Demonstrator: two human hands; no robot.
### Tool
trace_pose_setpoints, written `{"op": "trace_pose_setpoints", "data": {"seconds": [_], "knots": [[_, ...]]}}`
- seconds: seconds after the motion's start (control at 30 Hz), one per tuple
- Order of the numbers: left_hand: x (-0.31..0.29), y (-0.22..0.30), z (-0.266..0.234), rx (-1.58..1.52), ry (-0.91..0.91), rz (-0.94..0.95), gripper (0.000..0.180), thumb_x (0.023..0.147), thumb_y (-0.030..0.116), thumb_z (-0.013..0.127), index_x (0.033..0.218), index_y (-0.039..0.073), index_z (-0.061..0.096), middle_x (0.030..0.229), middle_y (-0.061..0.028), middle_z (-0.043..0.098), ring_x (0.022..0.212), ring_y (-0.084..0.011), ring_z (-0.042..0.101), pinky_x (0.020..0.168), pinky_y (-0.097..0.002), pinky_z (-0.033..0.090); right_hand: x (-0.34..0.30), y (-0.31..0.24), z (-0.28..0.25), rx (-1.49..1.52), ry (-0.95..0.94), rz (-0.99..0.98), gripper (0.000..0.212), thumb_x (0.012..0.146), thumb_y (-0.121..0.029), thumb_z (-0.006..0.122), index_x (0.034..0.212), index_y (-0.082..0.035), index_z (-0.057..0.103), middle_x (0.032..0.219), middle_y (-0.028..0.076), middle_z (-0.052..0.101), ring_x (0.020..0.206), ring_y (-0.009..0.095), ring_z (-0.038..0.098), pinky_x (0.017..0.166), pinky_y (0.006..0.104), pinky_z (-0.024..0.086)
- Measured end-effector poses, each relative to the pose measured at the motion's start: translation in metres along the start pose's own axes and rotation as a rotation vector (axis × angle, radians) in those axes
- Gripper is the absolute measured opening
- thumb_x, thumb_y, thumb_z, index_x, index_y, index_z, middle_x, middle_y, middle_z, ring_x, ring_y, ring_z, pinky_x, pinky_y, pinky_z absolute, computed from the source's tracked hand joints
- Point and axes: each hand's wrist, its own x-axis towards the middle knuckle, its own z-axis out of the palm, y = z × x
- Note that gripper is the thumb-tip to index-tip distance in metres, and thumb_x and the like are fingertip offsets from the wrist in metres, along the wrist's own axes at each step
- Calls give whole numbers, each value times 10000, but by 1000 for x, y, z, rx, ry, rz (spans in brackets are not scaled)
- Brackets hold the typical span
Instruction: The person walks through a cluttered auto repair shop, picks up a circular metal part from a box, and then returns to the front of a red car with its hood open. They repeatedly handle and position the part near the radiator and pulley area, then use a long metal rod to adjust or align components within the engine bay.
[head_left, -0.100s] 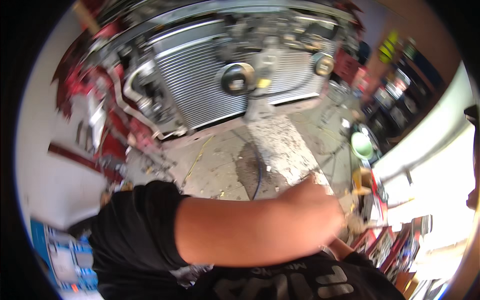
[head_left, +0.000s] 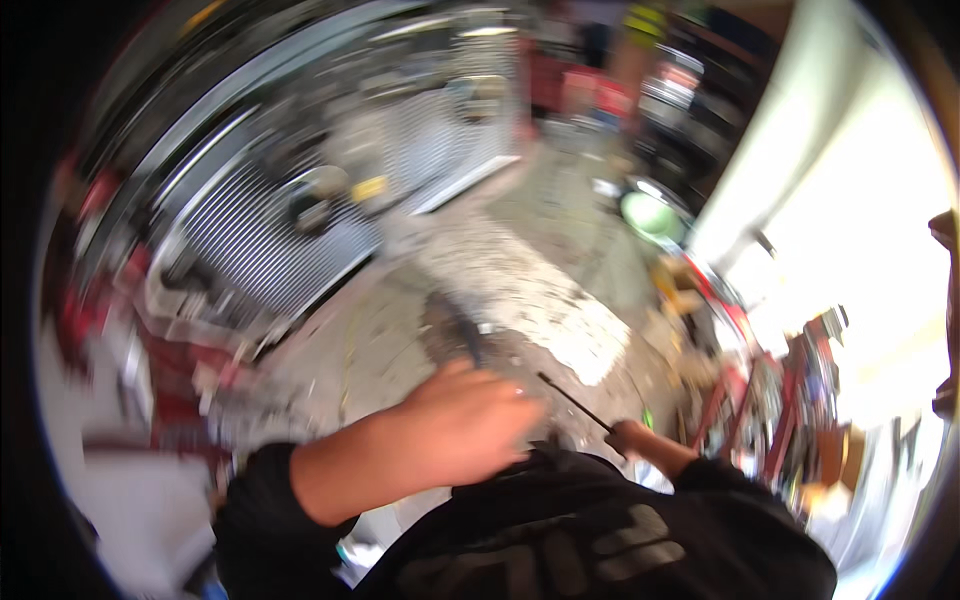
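My left hand (head_left: 470, 415) is in front of my chest, smeared by motion, and its fingers do not show clearly. Nothing can be made out in it. To its right and lower, my right hand (head_left: 635, 440) is closed round one end of a thin dark rod-like tool (head_left: 575, 402). The tool's far tip slants up and left towards my left hand, apart from it. What kind of tool it is does not show. Both hands are over the floor, well short of the car front.
A stripped car front with a finned radiator (head_left: 275, 235) stands ahead on the left. A pale speckled strip (head_left: 530, 290) lies on the stained floor. A green basin (head_left: 655, 215) sits at the right, with red racks (head_left: 760, 410) nearer me.
My view has swung to the right, so the car front sits further left. My left forearm has drawn back left, and my right hand with the rod-like tool has come into sight.
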Motion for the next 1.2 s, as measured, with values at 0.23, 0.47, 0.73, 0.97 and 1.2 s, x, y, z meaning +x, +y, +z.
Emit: {"op": "trace_pose_setpoints", "data": {"seconds": [0.23, 0.47, 0.73, 0.97, 1.2], "knots": [[38, -87, 178, -151, -178, -212, 591, 937, 390, 809, 1406, 65, 657, 1338, -232, 708, 1225, -456, 672, 1019, -539, 551, -102, 18, 111, 711, 130, 380, 290, 808, -198, 707, 998, -25, 842, 1017, 217, 819, 1041, 361, 799, 911, 521, 616], [100, -103, 275, 12, -503, -130, 553, 967, 428, 780, 1390, 90, 669, 1336, -221, 707, 1238, -441, 679, 1017, -551, 554, -246, 56, 206, 1375, 734, 862, 322, 910, -236, 630, 1043, 16, 780, 1033, 298, 769, 1061, 474, 743, 959, 550, 578], [209, -15, 262, -15, -368, -7, 432, 1026, 345, 713, 1378, 98, 671, 1300, -229, 726, 1215, -452, 678, 999, -531, 556, -323, 266, 249, 1036, 1147, 1344, 255, 931, -213, 599, 1047, -2, 683, 1073, 339, 744, 1047, 550, 699, 965, 623, 544], [290, 41, 301, -369, -414, 52, 374, 1007, 217, 682, 1350, 71, 675, 1221, -240, 745, 1171, -442, 701, 984, -506, 553, -335, 453, 277, 995, 873, 1425, 280, 965, -165, 582, 1149, 3, 709, 1241, 292, 746, 1192, 475, 712, 1034, 544, 562], [348, 55, 349, -537, -396, -108, 406, 949, 149, 731, 1350, 101, 701, 1199, -217, 776, 1113, -422, 744, 951, -473, 583, -306, 531, 305, 994, 861, 1368, 353, 987, -185, 520, 1302, -53, 608, 1282, 321, 711, 1195, 519, 699, 1034, 606, 557]]}}
